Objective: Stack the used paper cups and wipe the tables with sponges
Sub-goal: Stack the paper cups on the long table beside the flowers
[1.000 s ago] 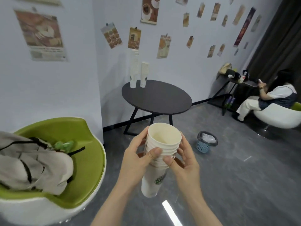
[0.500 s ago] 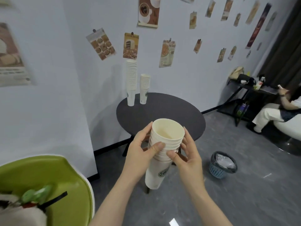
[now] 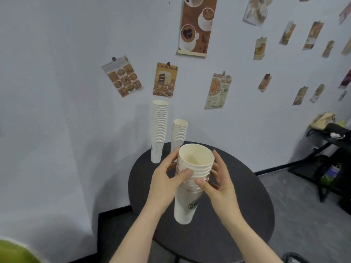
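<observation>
Paper cups held above dark tabletop

White paper cup stack [image 3: 191, 185], green round logo unreadable, sits in your left hand [image 3: 167, 181] and right hand [image 3: 220, 185], fingers curled round it, above the round tabletop [image 3: 237, 215]. Two more stacks [image 3: 160, 130] stand behind.

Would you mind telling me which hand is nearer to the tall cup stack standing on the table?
Left. The left hand grips the held stack on the side toward the tall stack; the right hand holds the opposite side, farther away.
</observation>
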